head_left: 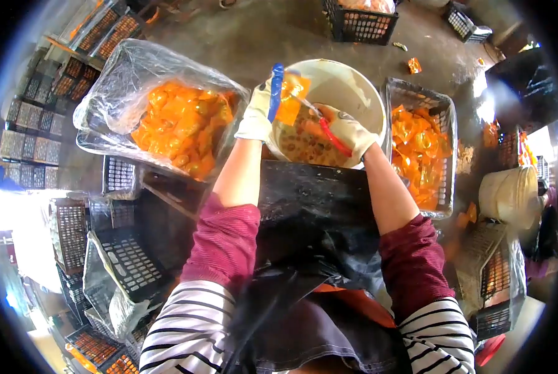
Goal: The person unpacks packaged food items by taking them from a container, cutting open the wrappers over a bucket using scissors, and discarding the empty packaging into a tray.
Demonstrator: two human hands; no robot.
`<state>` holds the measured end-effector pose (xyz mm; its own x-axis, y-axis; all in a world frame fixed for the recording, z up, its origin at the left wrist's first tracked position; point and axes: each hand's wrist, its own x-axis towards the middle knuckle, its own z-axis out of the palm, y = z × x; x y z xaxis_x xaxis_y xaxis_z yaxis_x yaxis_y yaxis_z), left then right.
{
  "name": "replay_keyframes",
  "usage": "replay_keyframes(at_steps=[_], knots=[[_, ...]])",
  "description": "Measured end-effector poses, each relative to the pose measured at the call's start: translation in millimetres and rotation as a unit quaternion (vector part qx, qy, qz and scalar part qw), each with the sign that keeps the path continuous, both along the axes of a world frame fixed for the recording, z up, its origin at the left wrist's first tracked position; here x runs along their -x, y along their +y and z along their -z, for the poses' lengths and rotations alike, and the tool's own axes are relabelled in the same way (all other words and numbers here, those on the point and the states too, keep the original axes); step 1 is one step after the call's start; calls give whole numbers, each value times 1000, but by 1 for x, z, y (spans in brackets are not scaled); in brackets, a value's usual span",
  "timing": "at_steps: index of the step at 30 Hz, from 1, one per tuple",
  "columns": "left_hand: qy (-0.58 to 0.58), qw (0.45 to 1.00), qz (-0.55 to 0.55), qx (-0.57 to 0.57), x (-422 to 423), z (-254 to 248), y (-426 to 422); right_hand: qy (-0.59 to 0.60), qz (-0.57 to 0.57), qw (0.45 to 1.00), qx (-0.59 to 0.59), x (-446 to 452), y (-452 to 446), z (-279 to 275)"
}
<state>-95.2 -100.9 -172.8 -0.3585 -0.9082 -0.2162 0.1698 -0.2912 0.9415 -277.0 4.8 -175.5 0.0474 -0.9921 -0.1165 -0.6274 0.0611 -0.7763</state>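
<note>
My left hand (261, 107), in a pale glove with blue on it, grips an orange packet (290, 98) over a large white bucket (369, 93). In my gloved right hand (347, 134) are red-handled scissors (333, 137), whose blades reach to the packet. Liquid with many small brownish pieces (307, 140) lies in the bucket below both hands. Left of the bucket, a plastic-lined crate (114, 93) holds a heap of orange packets (182, 124). To its right, a black crate (444, 109) holds more orange packets (419, 149).
A black crate (363, 23) with a plastic bag stands beyond the bucket. One orange packet (414, 65) lies on the floor (254, 37). Stacked crates (29, 134) line the left side. A pale bucket (508, 194) stands at the right, near more crates.
</note>
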Motion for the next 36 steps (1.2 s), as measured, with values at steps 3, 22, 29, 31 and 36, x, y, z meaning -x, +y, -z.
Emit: replay_keyframes(at_steps=[3, 22, 29, 31, 36], knots=[[39, 999, 25, 5, 0, 4, -3, -85, 19, 986, -142, -5, -2, -19], [-171, 984, 19, 41, -1, 14, -1, -117, 94, 985, -86, -10, -12, 8], [-294, 954, -10, 54, -4, 17, -7, -208, 102, 959, -165, -9, -11, -1], [-392, 914, 6, 100, -6, 27, -13, -153, 109, 968, -164, -15, -8, -11], [-508, 827, -23, 239, -1, -16, 18, -43, 67, 996, -42, -5, -10, 14]])
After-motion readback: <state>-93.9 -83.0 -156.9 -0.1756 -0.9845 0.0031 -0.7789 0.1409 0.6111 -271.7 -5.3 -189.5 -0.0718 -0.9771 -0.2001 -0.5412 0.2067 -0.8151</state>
